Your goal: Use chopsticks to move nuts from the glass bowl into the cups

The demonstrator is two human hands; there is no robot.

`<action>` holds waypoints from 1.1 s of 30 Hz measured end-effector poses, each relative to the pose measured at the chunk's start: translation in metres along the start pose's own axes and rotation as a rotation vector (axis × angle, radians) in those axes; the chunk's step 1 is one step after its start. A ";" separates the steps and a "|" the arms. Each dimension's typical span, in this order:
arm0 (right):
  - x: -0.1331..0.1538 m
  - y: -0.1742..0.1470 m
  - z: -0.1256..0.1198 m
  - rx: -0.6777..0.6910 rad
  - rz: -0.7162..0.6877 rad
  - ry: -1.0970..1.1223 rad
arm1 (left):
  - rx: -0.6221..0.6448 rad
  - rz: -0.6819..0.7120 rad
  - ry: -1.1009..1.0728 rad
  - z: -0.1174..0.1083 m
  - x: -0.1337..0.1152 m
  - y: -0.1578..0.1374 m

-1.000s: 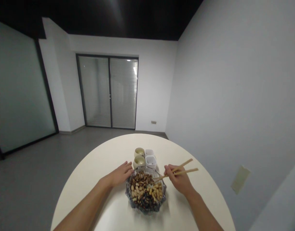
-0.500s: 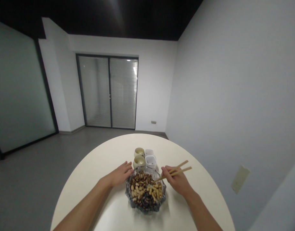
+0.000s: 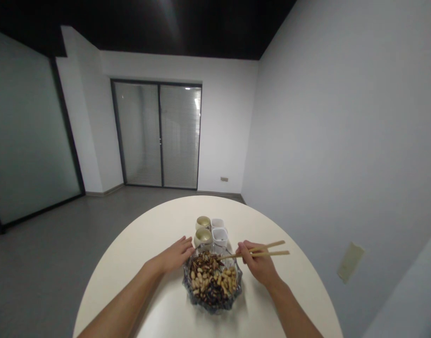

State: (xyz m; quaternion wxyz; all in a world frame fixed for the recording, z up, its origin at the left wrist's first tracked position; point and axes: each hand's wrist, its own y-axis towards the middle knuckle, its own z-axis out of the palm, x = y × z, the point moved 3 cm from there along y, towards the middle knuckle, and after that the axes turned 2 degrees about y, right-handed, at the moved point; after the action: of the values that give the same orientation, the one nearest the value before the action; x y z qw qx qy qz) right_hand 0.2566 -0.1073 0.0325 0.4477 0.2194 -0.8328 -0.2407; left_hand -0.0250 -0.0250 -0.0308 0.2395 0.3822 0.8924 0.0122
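Note:
A scalloped clear glass dish (image 3: pixel 191 296) holds separate heaps of food. Brown striped sunflower seeds (image 3: pixel 205 261) fill its far left part, pistachios (image 3: pixel 200 280) the near left, peanuts in the shell (image 3: pixel 227 280) the right, and dark seeds (image 3: pixel 215 294) the near side. My right hand (image 3: pixel 258 264) grips a pair of wooden chopsticks (image 3: pixel 268 253) just right of the dish. Their tips reach over the right edge of the sunflower seeds; whether a seed is between them is too small to tell. My left hand (image 3: pixel 176 255) lies with fingers stretched out, its fingertips at the dish's far left rim.
Behind the dish stand two cream cups (image 3: pixel 203 236) and two small white square cups (image 3: pixel 220 236), the nearer white one with dark specks inside. All rest on a round cream table (image 3: pixel 159 305). A white wall (image 3: pixel 307 141) rises on the right.
My right hand has turned slightly, swinging the chopstick tips from beside the peanuts up and left to the sunflower seeds. My left hand and the dish stay in place.

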 end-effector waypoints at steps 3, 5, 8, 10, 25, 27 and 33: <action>0.000 0.000 0.001 0.000 0.007 0.011 | -0.002 0.006 -0.001 -0.001 -0.001 0.000; 0.001 0.000 0.002 0.014 0.000 0.004 | 0.000 0.002 0.004 -0.001 -0.001 0.000; 0.002 0.000 0.002 0.026 -0.009 -0.014 | -0.006 0.002 0.000 -0.001 -0.001 0.000; 0.002 0.000 0.001 0.033 0.002 -0.019 | -0.008 0.004 -0.005 0.000 0.000 -0.001; 0.003 0.002 -0.002 -0.016 0.031 -0.025 | -0.001 0.005 -0.029 0.001 0.002 0.000; 0.004 0.002 -0.002 -0.048 0.035 -0.028 | 0.006 -0.003 -0.029 0.001 0.001 0.000; 0.003 0.003 -0.003 -0.070 0.065 -0.038 | 0.031 0.000 -0.017 -0.002 -0.004 -0.001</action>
State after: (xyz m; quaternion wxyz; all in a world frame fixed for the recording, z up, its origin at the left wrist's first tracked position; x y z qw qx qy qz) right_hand 0.2572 -0.1078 0.0380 0.4470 0.1719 -0.8387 -0.2592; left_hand -0.0244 -0.0282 -0.0281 0.2411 0.3858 0.8905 -0.0047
